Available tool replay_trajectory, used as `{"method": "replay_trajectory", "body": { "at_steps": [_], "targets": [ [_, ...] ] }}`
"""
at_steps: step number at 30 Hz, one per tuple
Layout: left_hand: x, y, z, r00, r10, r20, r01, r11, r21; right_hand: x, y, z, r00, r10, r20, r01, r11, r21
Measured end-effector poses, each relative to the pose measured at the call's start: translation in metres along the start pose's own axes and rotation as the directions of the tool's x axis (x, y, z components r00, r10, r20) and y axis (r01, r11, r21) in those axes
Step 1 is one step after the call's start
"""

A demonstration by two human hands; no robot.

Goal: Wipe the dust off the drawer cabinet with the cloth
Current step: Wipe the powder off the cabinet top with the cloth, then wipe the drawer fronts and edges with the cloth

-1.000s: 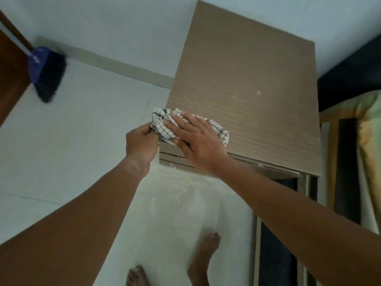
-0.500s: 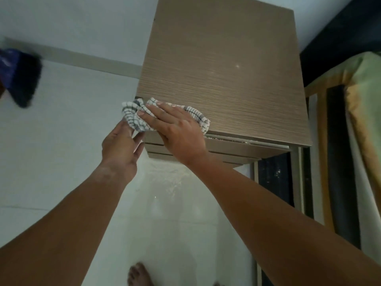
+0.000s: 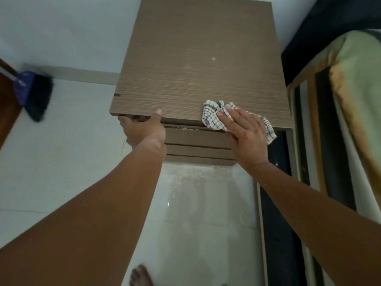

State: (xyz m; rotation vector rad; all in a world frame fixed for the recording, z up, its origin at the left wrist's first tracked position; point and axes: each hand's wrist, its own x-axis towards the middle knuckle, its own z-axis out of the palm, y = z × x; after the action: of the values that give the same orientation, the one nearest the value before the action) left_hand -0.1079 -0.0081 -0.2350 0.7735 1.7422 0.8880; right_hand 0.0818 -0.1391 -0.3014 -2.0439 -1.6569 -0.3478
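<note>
Looking down past our own arms, we are seeing a broom [image 3: 34,96] leaning at the far left, its dark bristles and blue head resting on the pale floor [image 3: 61,151], well apart from the cabinet [image 3: 198,58]. A bed [image 3: 350,100] is crowding the right side, its green and yellow cover lying just beside the cabinet's right edge, with a dark strip between them. A bare foot [image 3: 141,276] is showing at the bottom, on glossy tile dusted with pale grit below the drawer fronts [image 3: 195,139].

The top is lying bare from the near edge to the wall, so there is open room ahead, less toward the bed. Our left hand [image 3: 144,129] is hooking the near left edge, thumb on top and fingers curled under the lip. Our right hand [image 3: 245,133] is lying flat and spread, pressing the cloth [image 3: 214,114] at the near right edge, part of it draping over the front.

The cabinet is showing a brown wood grain in fine lines, square and flat. The cloth is white with a dark check, bunched and wrinkled.
</note>
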Motion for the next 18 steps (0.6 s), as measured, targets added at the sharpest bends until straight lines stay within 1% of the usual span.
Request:
{"method": "replay_trajectory", "body": {
  "at_steps": [5, 7, 8, 9, 10, 11, 12, 13, 14, 15, 16, 17, 18],
  "targets": [
    [-0.022, -0.013, 0.025, 1.000, 0.017, -0.014, -0.016, 0.999, 0.049, -0.033, 0.039, -0.033, 0.966, 0.258, -0.006, -0.258, 0.966, -0.002],
    [-0.025, -0.016, 0.027, 0.999, 0.031, -0.011, -0.029, 0.994, 0.104, -0.042, 0.049, -0.047, 0.922, 0.387, -0.011, -0.386, 0.920, 0.065],
    [-0.025, -0.019, 0.027, 0.999, 0.043, -0.008, -0.041, 0.989, 0.144, -0.045, 0.050, -0.053, 0.864, 0.503, -0.031, -0.495, 0.859, 0.130],
    [-0.026, -0.021, 0.026, 0.998, 0.058, 0.001, -0.057, 0.981, 0.186, -0.046, 0.049, -0.057, 0.748, 0.662, -0.054, -0.637, 0.738, 0.222],
    [-0.027, -0.025, 0.024, 0.997, 0.079, 0.019, -0.081, 0.971, 0.224, -0.048, 0.045, -0.059, 0.579, 0.813, -0.060, -0.758, 0.563, 0.330],
    [-0.029, -0.031, 0.023, 0.992, 0.115, 0.050, -0.124, 0.957, 0.260, -0.052, 0.040, -0.057, 0.411, 0.911, -0.041, -0.815, 0.388, 0.431],
    [-0.031, -0.038, 0.021, 0.981, 0.169, 0.096, -0.191, 0.933, 0.305, -0.056, 0.032, -0.054, 0.308, 0.951, -0.025, -0.818, 0.278, 0.503],
    [-0.032, -0.047, 0.019, 0.957, 0.237, 0.165, -0.282, 0.888, 0.363, -0.060, 0.021, -0.050, 0.280, 0.960, -0.024, -0.804, 0.248, 0.540],
    [-0.031, -0.058, 0.015, 0.918, 0.310, 0.246, -0.389, 0.818, 0.424, -0.062, 0.008, -0.044, 0.295, 0.955, -0.031, -0.786, 0.261, 0.560],
    [-0.028, -0.068, 0.010, 0.863, 0.385, 0.328, -0.503, 0.717, 0.483, -0.064, -0.006, -0.036, 0.329, 0.944, -0.043, -0.763, 0.292, 0.577],
    [-0.023, -0.076, 0.003, 0.787, 0.466, 0.404, -0.616, 0.582, 0.531, -0.063, -0.020, -0.028, 0.373, 0.926, -0.063, -0.730, 0.335, 0.595],
    [-0.015, -0.081, -0.003, 0.695, 0.541, 0.474, -0.712, 0.423, 0.561, -0.060, -0.033, -0.020, 0.423, 0.901, -0.097, -0.698, 0.392, 0.599],
    [-0.005, -0.084, -0.008, 0.601, 0.592, 0.536, -0.776, 0.270, 0.571, -0.055, -0.043, -0.011, 0.480, 0.865, -0.147, -0.667, 0.469, 0.579]
  ]
}}
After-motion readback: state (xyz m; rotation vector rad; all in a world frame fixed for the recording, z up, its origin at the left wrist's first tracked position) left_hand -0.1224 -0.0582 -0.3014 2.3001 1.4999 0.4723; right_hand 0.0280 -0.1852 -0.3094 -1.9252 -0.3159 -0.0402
